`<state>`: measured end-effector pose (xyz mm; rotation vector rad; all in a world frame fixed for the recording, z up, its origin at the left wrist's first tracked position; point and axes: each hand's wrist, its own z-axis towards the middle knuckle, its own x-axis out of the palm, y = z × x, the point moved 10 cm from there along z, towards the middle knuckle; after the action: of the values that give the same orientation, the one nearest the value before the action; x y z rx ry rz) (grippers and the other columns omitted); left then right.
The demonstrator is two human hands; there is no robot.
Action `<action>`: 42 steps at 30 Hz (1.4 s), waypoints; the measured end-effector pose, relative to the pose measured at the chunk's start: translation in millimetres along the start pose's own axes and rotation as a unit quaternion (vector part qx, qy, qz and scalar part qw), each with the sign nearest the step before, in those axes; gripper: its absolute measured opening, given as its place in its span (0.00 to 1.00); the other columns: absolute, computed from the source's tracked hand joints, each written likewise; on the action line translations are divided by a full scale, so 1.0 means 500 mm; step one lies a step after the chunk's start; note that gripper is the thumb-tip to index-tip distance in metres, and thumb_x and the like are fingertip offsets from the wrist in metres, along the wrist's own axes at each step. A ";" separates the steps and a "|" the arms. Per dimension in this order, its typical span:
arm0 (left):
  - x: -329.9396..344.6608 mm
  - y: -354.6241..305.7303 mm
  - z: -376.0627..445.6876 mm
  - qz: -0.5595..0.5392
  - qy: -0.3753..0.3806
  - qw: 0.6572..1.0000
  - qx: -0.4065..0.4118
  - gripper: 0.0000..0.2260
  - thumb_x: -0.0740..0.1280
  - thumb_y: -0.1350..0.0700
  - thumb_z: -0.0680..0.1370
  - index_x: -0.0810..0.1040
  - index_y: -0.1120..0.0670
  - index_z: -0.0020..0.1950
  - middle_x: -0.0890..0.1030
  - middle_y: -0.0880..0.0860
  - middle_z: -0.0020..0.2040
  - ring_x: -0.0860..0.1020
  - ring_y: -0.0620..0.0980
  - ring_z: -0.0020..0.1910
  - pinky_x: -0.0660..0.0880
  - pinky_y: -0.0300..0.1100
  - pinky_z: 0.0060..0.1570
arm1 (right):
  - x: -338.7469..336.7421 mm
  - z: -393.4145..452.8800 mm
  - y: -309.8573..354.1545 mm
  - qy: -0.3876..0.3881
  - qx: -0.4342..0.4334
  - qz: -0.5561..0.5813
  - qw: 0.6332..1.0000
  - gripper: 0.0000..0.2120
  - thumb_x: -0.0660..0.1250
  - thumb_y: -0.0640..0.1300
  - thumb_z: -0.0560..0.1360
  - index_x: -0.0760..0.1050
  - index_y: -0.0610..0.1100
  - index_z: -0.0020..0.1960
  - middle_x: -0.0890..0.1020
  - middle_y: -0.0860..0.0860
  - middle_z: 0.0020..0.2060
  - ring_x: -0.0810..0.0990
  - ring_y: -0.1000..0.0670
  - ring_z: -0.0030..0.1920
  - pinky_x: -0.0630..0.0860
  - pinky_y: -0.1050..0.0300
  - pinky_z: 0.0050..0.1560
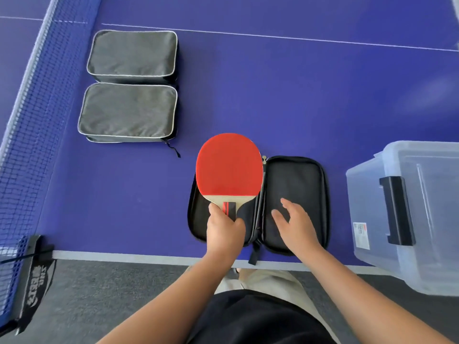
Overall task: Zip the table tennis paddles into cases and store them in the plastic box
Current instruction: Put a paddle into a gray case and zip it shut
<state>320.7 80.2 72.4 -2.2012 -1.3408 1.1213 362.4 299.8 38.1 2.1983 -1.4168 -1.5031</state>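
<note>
Lowering the paddle (229, 167) into the left half of the open case (295, 202): the left hand (224, 228) grasps the handle, fingers curled round it; the right hand (296, 220) rests with relaxed, released fingers on the right half, steadying it. For a clean fit, seat the blade fully inside the zip line before folding. Two closed cases (129, 86) lie well apart on the bench (310, 95); the plastic box (409, 214) stands at the right.

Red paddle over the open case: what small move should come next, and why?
Probably lower the red paddle flat into the open case's left half. The left hand grips its handle above that half; the right hand lies open over the other half.
</note>
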 end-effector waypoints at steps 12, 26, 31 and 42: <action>0.216 -0.019 -0.025 0.041 0.075 0.996 -0.035 0.08 0.61 0.61 0.73 0.64 0.56 0.50 0.75 0.54 0.43 0.74 0.53 0.35 0.71 0.43 0.32 | -0.023 0.031 -0.091 0.016 -0.055 -0.282 0.958 0.29 0.65 0.57 0.78 0.65 0.51 0.76 0.57 0.46 0.79 0.59 0.36 0.75 0.67 0.39 0.68; 0.305 -0.044 -0.013 0.070 0.095 0.993 -0.027 0.10 0.63 0.60 0.74 0.64 0.58 0.52 0.72 0.52 0.42 0.72 0.48 0.35 0.67 0.41 0.30 | -0.120 0.069 -0.083 -0.071 -0.028 0.053 0.996 0.30 0.59 0.33 0.76 0.61 0.47 0.76 0.71 0.50 0.69 0.71 0.49 0.67 0.71 0.59 0.58; 0.320 -0.048 -0.009 0.067 0.103 0.992 -0.022 0.10 0.63 0.61 0.74 0.63 0.57 0.51 0.72 0.52 0.41 0.71 0.48 0.34 0.64 0.39 0.26 | -0.124 0.072 -0.082 -0.072 -0.017 0.064 0.995 0.30 0.60 0.33 0.76 0.61 0.46 0.77 0.72 0.49 0.68 0.72 0.48 0.66 0.70 0.60 0.56; 0.329 -0.013 -0.029 0.093 0.111 0.989 -0.033 0.12 0.66 0.57 0.73 0.64 0.57 0.50 0.72 0.52 0.40 0.71 0.50 0.34 0.67 0.42 0.30 | -0.124 0.040 -0.079 -0.080 -0.027 0.051 0.995 0.24 0.63 0.36 0.78 0.65 0.44 0.73 0.74 0.50 0.62 0.74 0.52 0.58 0.68 0.65 0.48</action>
<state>368.4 225.9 11.2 -2.4579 -1.1139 0.8686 367.4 375.4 47.5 1.9816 -1.4895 -1.6937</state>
